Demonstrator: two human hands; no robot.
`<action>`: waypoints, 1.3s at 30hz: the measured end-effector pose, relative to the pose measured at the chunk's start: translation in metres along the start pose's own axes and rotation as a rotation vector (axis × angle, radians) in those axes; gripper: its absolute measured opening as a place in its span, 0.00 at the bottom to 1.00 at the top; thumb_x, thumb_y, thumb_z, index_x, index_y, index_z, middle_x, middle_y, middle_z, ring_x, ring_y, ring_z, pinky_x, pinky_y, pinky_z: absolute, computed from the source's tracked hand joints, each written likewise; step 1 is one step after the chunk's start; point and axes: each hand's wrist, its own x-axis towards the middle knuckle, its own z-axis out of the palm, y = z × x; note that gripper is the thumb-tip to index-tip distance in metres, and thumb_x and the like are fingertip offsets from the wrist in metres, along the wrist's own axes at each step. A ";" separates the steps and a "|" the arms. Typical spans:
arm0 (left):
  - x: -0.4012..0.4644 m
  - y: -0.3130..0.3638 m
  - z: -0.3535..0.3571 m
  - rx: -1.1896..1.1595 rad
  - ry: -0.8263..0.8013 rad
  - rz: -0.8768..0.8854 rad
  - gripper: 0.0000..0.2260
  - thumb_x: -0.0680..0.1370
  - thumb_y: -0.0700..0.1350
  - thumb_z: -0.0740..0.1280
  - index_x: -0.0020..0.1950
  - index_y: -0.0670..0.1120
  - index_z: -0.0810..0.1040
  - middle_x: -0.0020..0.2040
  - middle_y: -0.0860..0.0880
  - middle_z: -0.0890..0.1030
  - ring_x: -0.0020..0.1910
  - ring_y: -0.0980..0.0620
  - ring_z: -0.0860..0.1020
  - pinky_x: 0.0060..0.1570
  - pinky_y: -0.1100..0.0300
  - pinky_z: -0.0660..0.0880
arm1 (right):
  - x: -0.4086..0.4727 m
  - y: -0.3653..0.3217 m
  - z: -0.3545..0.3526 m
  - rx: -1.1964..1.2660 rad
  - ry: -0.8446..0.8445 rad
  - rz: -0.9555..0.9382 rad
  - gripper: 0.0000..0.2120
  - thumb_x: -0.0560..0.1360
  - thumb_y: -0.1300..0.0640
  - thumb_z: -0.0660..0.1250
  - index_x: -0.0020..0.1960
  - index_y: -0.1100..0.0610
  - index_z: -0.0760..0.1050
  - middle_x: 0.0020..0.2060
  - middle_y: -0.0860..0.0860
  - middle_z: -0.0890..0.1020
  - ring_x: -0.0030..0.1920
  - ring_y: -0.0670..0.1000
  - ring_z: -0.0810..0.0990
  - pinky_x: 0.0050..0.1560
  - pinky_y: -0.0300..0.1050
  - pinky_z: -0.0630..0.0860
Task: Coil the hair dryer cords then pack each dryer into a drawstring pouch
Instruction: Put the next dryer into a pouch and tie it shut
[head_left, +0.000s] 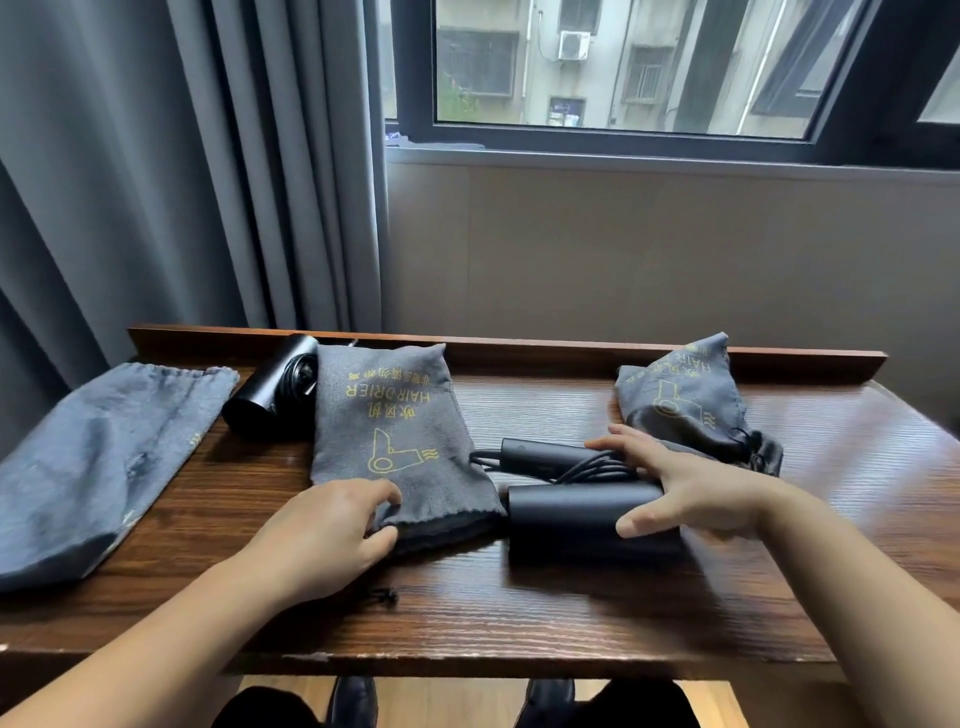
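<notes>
Dark wooden table (519, 613) under a window (623, 67), grey curtain (156, 156) to the left. Left hand (322, 540) pinches the open mouth of the middle grey drawstring pouch (395, 426), thumb under the hem, fingers curled on top; the pouch lies flat with its yellow hair-dryer print facing up. Right hand (691, 488), fingers spread and lightly bent, rests over a black hair dryer (582, 519) lying just right of the pouch mouth, its cord (592, 465) bunched between barrel and handle; grip not closed. A second black dryer (272, 395) lies at the back left, touching the pouch. An empty flat pouch (104, 457) at far left; a filled pouch (691, 405) at back right.
</notes>
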 end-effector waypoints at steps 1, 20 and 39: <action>0.001 0.001 0.000 0.003 0.000 -0.001 0.15 0.79 0.56 0.62 0.65 0.58 0.72 0.43 0.56 0.74 0.48 0.55 0.75 0.46 0.58 0.69 | 0.001 -0.002 -0.002 0.001 -0.017 0.017 0.41 0.66 0.47 0.79 0.72 0.34 0.61 0.70 0.35 0.65 0.70 0.34 0.65 0.60 0.22 0.64; -0.003 0.000 -0.001 -0.072 0.024 0.034 0.12 0.77 0.53 0.66 0.60 0.58 0.70 0.40 0.56 0.72 0.39 0.57 0.71 0.42 0.60 0.67 | -0.005 -0.009 0.009 -0.236 0.094 -0.072 0.47 0.65 0.32 0.75 0.72 0.24 0.48 0.70 0.40 0.69 0.69 0.41 0.68 0.72 0.40 0.64; 0.034 0.009 -0.027 -0.363 0.281 -0.190 0.11 0.75 0.51 0.73 0.32 0.52 0.80 0.27 0.55 0.77 0.31 0.56 0.74 0.34 0.60 0.69 | -0.050 -0.059 0.013 0.250 0.014 -0.242 0.48 0.59 0.59 0.82 0.69 0.29 0.65 0.60 0.52 0.80 0.46 0.54 0.83 0.37 0.48 0.80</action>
